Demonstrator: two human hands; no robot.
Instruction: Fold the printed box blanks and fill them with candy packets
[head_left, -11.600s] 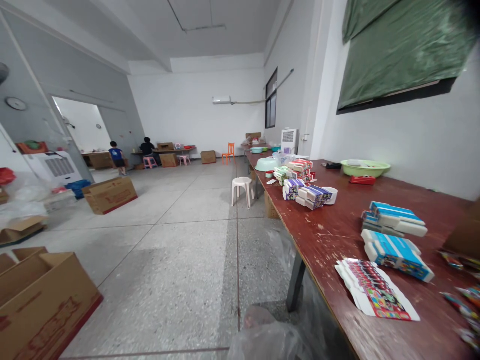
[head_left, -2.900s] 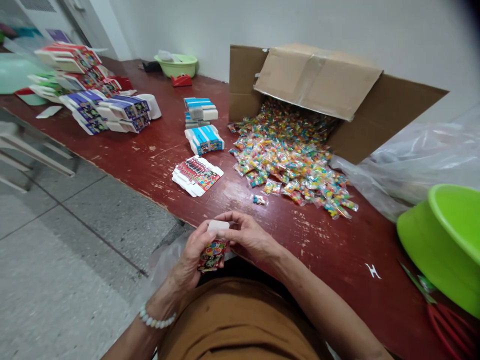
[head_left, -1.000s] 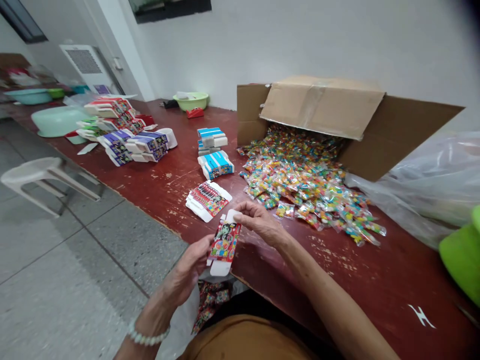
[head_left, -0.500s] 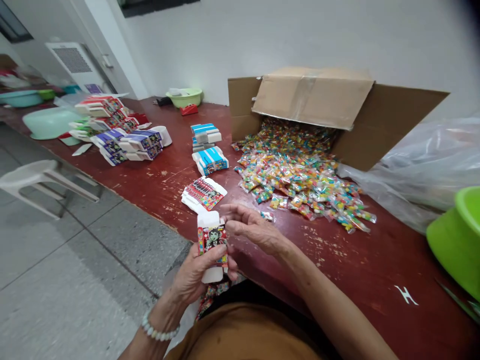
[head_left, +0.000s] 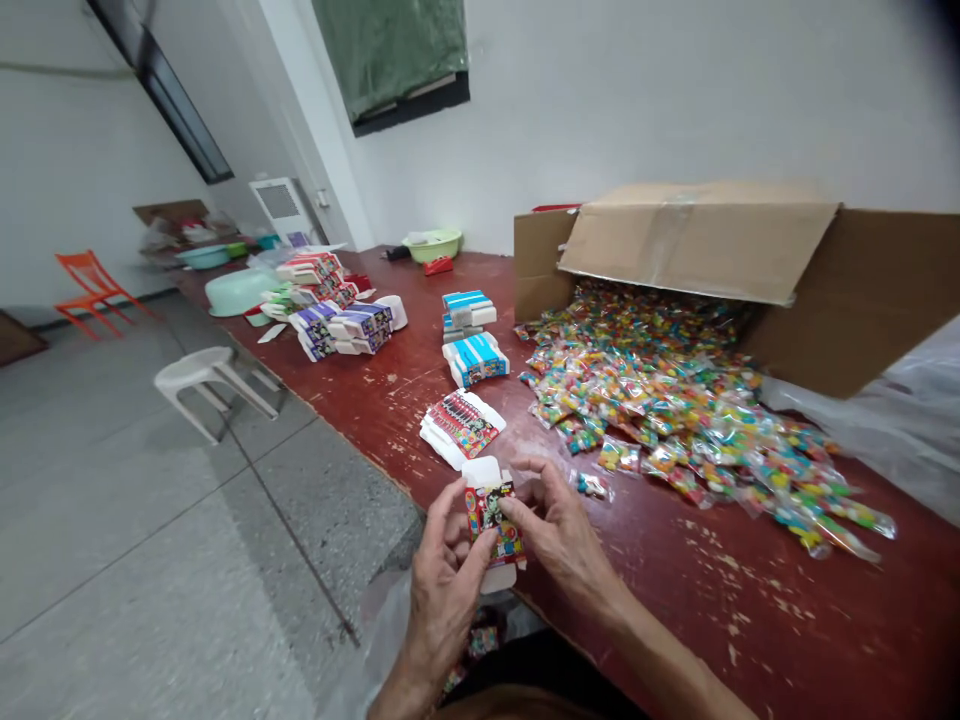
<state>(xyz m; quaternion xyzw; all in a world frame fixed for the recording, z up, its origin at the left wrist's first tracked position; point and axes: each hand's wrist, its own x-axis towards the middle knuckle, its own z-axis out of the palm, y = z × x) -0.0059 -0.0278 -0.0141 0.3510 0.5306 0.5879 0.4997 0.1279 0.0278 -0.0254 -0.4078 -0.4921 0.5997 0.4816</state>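
Note:
A small printed candy box (head_left: pixel 495 520), red with a cartoon figure, is held low in front of me with its white end flaps out. My left hand (head_left: pixel 446 570) grips its left side, thumb across the printed face. My right hand (head_left: pixel 559 525) closes on the right edge, its thumb on the front and its fingers partly hidden behind. Just beyond lies a fanned stack of flat red boxes (head_left: pixel 469 420) on the table. One candy packet (head_left: pixel 592 486) rests to the right of my right hand, near a big heap of clear candy packets (head_left: pixel 652 400).
Behind the heap, a cardboard carton (head_left: pixel 697 240) lies open on its side on the red table (head_left: pixel 360 430). Blue box bundles (head_left: pixel 476 358) and purple ones (head_left: pixel 360 325) stand farther left. A white stool (head_left: pixel 202 370) is on the floor beside the table.
My right hand has come onto the box's right edge, where it was hovering beside it. My left hand has shifted its hold. The view has swung left and up.

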